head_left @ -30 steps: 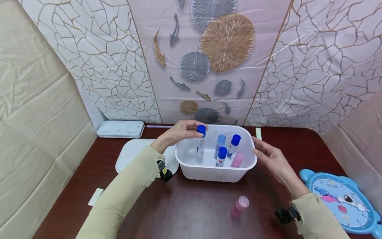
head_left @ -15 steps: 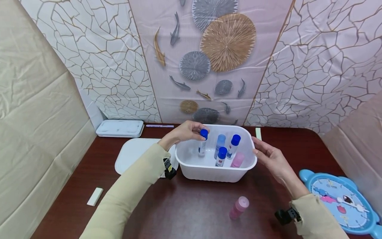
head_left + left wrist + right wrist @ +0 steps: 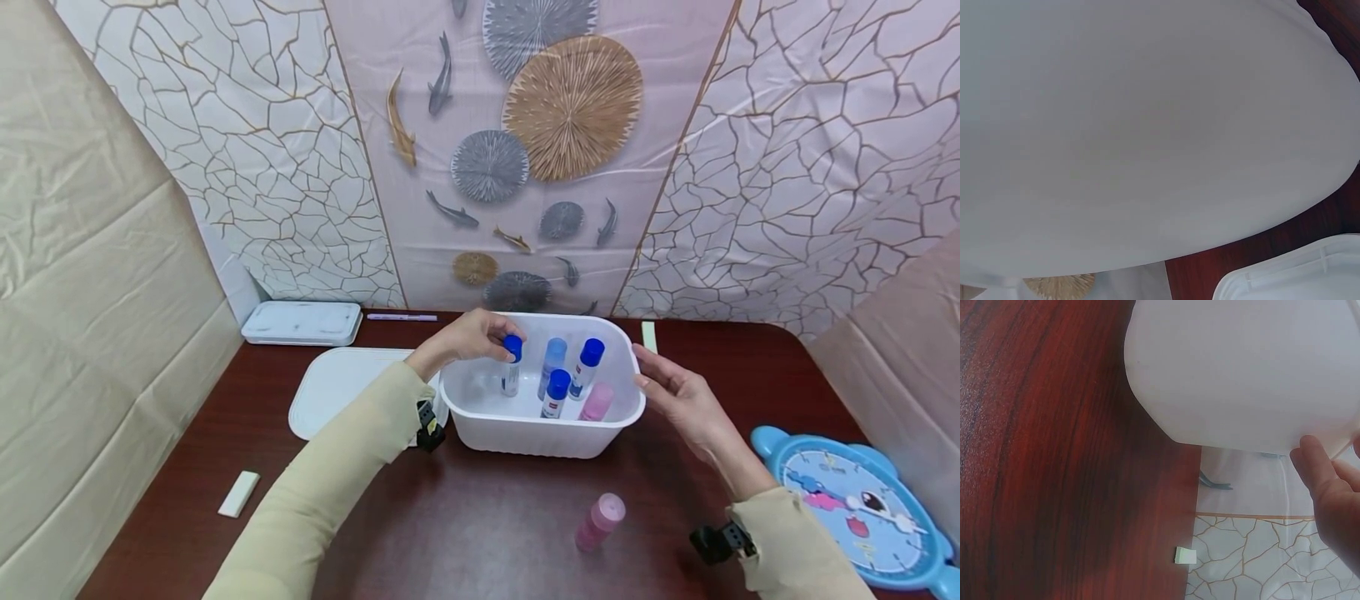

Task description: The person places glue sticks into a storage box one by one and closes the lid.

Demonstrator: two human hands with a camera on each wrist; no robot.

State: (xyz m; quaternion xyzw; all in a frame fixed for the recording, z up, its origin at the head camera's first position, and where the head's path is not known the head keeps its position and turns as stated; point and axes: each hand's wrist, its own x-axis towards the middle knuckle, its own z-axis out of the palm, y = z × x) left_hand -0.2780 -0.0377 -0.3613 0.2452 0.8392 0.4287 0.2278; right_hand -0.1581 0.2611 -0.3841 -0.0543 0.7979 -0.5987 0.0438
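My left hand (image 3: 477,337) reaches over the left side of a white plastic bin (image 3: 536,437) and pinches a glue stick (image 3: 511,381) by its blue cap. The stick is upright inside the bin; I cannot tell whether its base touches the floor. Standing to its right are a light-blue glue stick (image 3: 553,367), two blue-capped glue sticks (image 3: 587,367) and a pink one (image 3: 597,402). My right hand (image 3: 686,400) rests its fingertips against the bin's right end. In the left wrist view the bin's wall (image 3: 1147,137) hides the left hand.
Another pink glue stick (image 3: 600,522) stands in front of the bin. A white lid (image 3: 330,387) lies at left, near a white case (image 3: 302,323), a pen (image 3: 402,317) and a pale block (image 3: 239,494). A blue cartoon clock (image 3: 855,504) lies at right.
My left hand has lowered the glue stick deeper into the bin and moved slightly right. The right hand has stayed on the bin's right end.
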